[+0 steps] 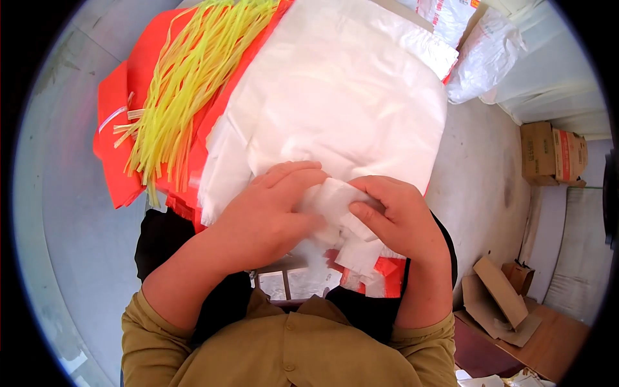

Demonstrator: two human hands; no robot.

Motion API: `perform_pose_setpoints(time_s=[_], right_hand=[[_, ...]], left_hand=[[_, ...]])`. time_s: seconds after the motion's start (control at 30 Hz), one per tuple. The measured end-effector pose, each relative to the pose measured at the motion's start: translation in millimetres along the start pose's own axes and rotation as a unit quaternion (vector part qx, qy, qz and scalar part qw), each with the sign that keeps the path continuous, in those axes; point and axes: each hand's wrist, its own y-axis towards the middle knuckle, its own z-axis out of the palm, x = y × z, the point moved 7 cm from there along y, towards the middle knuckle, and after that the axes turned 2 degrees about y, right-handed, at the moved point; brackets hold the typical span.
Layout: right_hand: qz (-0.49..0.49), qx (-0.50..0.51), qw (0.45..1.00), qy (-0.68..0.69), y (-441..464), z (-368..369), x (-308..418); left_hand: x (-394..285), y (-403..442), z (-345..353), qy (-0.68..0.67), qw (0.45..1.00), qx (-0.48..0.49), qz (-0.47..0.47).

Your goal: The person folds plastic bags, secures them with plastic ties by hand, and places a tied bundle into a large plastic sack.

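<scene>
Nr edge of wht sheets (335, 97), both hands (409, 219) on bunched plastic (340, 197)

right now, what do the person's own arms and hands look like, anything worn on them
The left hand and right hand are ungloved, and the wrists show no watch or bracelet. The forearms are bare below mustard-brown sleeves, which match the buttoned shirt.

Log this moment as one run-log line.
right hand: pinching gathered white plastic | left hand: beside it, partly blurred, grip unclear | yellow strips: lying on red plastic
</scene>
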Motion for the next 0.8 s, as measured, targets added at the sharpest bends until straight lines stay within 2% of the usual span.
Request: perform_pose_setpoints(time_s=[0.1,0.5,0.8], right_hand=[[-0.036,-0.011,0.997,-0.068,2,-2,8],[-0.113,-0.032,0.982,-0.149,6,9,17],[-0.173,-0.092,0.967,-0.163,8,11,17]], left_hand=[[-2,3,-3,-0.004,1.0,0.006,-0.003],[-3,7,-3,-0.006,1.0,-0.009,0.021],[-4,11,-2,-0.007,0.998,-0.056,0.032]])
